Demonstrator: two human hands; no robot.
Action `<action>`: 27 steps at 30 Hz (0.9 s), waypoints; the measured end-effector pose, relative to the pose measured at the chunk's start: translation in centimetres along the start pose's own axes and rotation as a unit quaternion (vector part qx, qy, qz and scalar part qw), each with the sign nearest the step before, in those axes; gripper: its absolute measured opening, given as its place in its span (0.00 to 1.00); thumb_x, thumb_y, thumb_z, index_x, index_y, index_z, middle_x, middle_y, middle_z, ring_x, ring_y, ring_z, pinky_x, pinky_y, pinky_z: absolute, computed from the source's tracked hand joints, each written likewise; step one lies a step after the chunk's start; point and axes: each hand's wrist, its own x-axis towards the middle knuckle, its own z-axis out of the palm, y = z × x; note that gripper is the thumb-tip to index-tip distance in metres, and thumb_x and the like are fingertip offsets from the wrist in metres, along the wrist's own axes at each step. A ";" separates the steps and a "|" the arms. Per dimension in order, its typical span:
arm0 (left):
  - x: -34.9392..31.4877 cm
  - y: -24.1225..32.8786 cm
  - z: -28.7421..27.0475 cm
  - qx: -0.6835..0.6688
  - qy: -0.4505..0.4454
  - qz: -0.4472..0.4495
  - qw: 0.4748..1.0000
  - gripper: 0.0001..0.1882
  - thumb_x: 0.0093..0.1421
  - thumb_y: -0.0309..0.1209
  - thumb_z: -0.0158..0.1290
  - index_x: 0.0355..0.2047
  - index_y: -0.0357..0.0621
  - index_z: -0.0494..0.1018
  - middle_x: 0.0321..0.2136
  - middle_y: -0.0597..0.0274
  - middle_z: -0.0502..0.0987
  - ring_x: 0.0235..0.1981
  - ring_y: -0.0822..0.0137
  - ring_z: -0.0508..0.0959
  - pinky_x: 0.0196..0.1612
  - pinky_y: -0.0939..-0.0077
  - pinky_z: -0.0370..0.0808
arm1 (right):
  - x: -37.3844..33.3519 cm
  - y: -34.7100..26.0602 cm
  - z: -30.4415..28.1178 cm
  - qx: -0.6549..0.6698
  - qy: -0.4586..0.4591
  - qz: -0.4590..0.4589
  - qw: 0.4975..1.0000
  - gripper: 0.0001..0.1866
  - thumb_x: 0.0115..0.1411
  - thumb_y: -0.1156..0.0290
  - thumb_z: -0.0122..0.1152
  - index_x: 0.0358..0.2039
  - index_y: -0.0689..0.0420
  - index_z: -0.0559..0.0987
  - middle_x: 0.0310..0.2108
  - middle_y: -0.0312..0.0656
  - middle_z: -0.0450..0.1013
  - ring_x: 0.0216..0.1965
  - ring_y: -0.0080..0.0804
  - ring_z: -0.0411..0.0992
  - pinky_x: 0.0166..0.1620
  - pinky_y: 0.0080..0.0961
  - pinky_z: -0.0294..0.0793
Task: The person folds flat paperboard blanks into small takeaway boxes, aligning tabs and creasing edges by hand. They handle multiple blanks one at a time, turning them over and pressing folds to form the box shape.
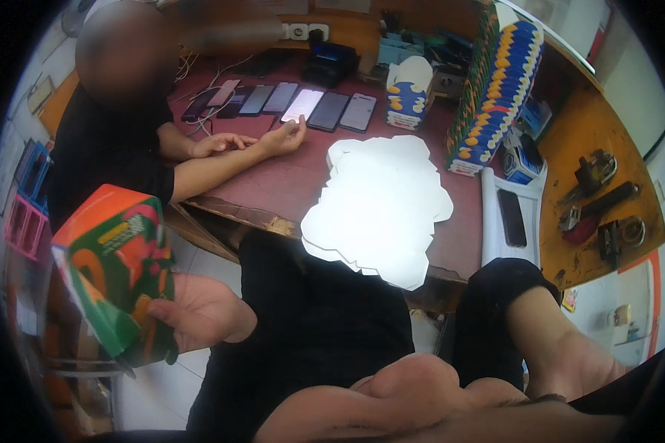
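Observation:
My left hand [207, 314] grips a green and orange printed cardboard box [118, 269] at the left, thumb on its near face and the other fingers hidden behind it. Bare skin [421, 384] crosses the lower middle, large and close; its rounded part may be my right hand, but no fingers can be made out. At the right, a bare limb [561, 332] emerges from a black cuff [506, 280]. A stack of flat white cardboard blanks [377, 207] lies on the red tabletop [236, 188], partly overhanging its front edge, apart from my left hand.
A co-worker's hand [292, 133] is by a lit phone [303, 103] in a row of phones. Nested printed boxes [495, 96] stand tall beyond the blanks, near one blue-and-white box [410, 96]. A phone [511, 218] lies in a white tray [491, 203]; tools [598, 207] lie farther right.

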 end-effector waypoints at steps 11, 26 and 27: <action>-4.5 6.5 4.8 -0.184 -0.215 -0.469 0.836 0.15 0.66 0.21 0.57 0.52 0.35 0.69 0.47 0.53 0.78 0.49 0.68 0.79 0.56 0.72 0.73 | -11.6 -1.8 7.3 0.294 -0.362 0.456 0.758 0.24 0.56 0.69 0.65 0.54 0.57 0.77 0.55 0.57 0.71 0.57 0.53 0.69 0.58 0.44 0.68; -4.0 5.1 5.3 -0.194 -0.247 -0.628 0.713 0.20 0.64 0.23 0.58 0.55 0.33 0.71 0.47 0.58 0.79 0.48 0.73 0.79 0.54 0.77 0.74 | -15.0 -0.7 8.1 0.324 -0.393 0.299 0.807 0.13 0.45 0.87 0.69 0.34 0.65 0.87 0.40 0.58 0.82 0.33 0.40 0.83 0.29 0.21 0.80; -3.9 5.2 5.2 -0.179 -0.257 -0.625 0.715 0.20 0.64 0.23 0.58 0.56 0.33 0.71 0.47 0.58 0.79 0.48 0.73 0.78 0.54 0.77 0.74 | -14.9 -0.8 8.1 0.331 -0.392 0.299 0.805 0.12 0.45 0.86 0.69 0.34 0.65 0.87 0.40 0.58 0.82 0.34 0.40 0.83 0.29 0.20 0.79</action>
